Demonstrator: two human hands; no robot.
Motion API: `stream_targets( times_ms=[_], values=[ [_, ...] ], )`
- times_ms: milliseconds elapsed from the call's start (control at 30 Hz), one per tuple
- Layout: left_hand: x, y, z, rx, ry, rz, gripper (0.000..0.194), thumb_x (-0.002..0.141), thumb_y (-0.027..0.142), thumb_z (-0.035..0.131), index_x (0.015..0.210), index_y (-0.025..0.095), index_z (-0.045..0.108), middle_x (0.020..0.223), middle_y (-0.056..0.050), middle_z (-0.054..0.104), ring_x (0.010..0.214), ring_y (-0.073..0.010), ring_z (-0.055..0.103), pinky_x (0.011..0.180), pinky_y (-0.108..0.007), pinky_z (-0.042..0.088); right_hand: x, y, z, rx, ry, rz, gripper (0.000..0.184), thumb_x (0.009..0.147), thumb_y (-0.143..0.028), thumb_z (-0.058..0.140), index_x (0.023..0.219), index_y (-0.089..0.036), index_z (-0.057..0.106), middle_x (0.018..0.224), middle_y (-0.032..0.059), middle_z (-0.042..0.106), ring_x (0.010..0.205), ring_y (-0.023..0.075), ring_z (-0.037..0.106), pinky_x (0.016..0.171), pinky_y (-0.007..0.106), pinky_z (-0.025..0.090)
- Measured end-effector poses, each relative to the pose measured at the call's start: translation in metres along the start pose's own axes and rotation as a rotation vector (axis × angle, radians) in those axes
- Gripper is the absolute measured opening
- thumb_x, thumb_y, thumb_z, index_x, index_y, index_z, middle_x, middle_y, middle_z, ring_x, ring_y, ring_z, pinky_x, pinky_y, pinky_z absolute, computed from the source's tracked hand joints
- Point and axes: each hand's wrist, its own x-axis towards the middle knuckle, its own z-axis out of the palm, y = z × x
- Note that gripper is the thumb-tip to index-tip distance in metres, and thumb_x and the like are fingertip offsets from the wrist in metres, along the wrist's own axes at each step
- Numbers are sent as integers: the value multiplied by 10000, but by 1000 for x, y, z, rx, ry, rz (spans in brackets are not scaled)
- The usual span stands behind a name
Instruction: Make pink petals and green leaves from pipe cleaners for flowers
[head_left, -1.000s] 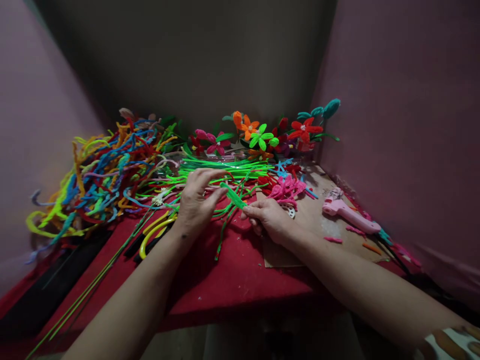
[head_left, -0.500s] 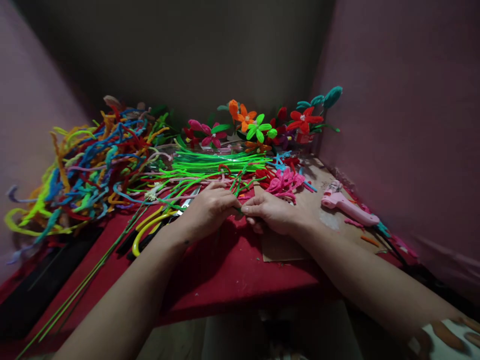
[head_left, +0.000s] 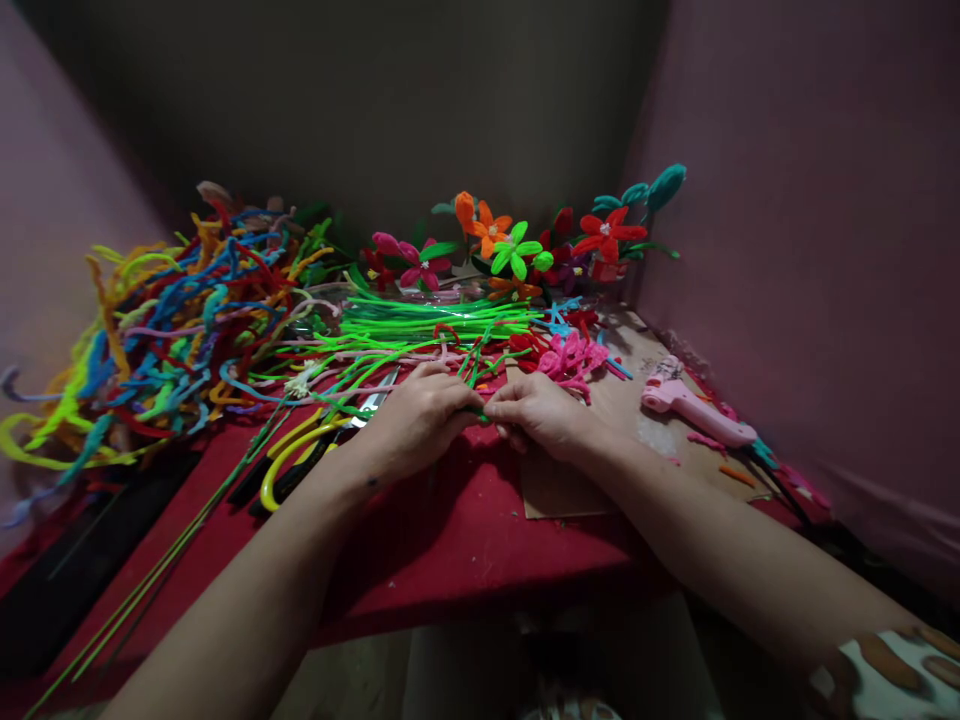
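Note:
My left hand [head_left: 418,418] and my right hand [head_left: 541,414] meet over the red table [head_left: 450,545], fingertips pinched together on a green pipe cleaner [head_left: 480,412]. Only a short bit of it shows between the fingers. Just beyond my hands lies a bundle of bright green pipe cleaners [head_left: 435,322]. A pink pipe-cleaner flower [head_left: 571,360] lies close behind my right hand.
A large tangle of many-coloured pipe cleaners [head_left: 165,330] fills the left. Finished flowers [head_left: 517,250] stand at the back. A pink glue gun [head_left: 694,412] rests on cardboard [head_left: 637,440] at right. Yellow-handled scissors [head_left: 300,455] and thin green stems [head_left: 150,580] lie left of my left arm.
My left hand closed and came down to meet my right hand. The green pipe cleaner, which stuck up from my right hand, is now mostly hidden between both hands' fingers.

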Motion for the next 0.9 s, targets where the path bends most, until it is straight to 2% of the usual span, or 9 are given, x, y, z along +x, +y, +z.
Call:
stream_targets(
  times_ms=[200, 367, 467, 600, 700, 800, 900],
  values=[
    [0, 0, 1, -28, 29, -27, 149, 760, 220, 546, 711, 238, 685, 641, -19, 619, 666, -160, 515, 857, -328, 339, -2, -1, -1, -29, -11, -22, 249, 714, -171, 548, 474, -141, 492, 364, -43, 438, 296, 50, 365, 322, 188, 242],
    [-1, 3, -3, -40, 83, -84, 138, 746, 210, 552, 696, 217, 681, 634, -25, 640, 668, -162, 526, 739, -283, 379, -2, -3, -4, 229, 15, 33, 377, 834, -404, 462, 568, -141, 510, 436, -3, 531, 323, 80, 439, 331, 200, 345],
    [-1, 5, -7, -54, 104, -132, 142, 741, 189, 541, 724, 192, 682, 658, -31, 646, 666, -151, 541, 661, -251, 393, 1, -4, -8, 390, 52, 105, 420, 861, -454, 398, 612, -140, 521, 453, 16, 559, 335, 97, 470, 337, 214, 383],
    [0, 6, -10, -88, 138, -178, 135, 742, 198, 549, 731, 164, 679, 661, -20, 647, 632, -125, 552, 617, -230, 402, 3, -5, -10, 470, 74, 122, 437, 841, -497, 414, 645, -132, 552, 450, 14, 555, 332, 95, 468, 337, 210, 375],
    [-1, 5, -8, -125, 165, -233, 130, 739, 219, 564, 728, 162, 680, 652, -9, 651, 610, -116, 557, 594, -219, 410, 0, -8, -7, 449, 91, 57, 364, 772, -484, 538, 658, -138, 557, 460, -9, 542, 346, 79, 454, 357, 199, 359],
    [-2, 4, -5, -144, 173, -261, 135, 733, 224, 573, 757, 166, 692, 689, -17, 672, 626, -122, 576, 600, -219, 423, -4, -11, -2, 314, 115, -42, 243, 683, -360, 667, 664, -136, 574, 506, -24, 544, 401, 63, 465, 401, 186, 352],
    [-2, 5, -2, -118, 161, -258, 154, 736, 229, 571, 793, 179, 705, 694, -23, 683, 638, -131, 590, 599, -223, 422, -5, -10, 2, 174, 139, -160, 175, 666, -286, 672, 681, -125, 604, 554, -22, 550, 460, 61, 474, 454, 190, 362]
  ],
)
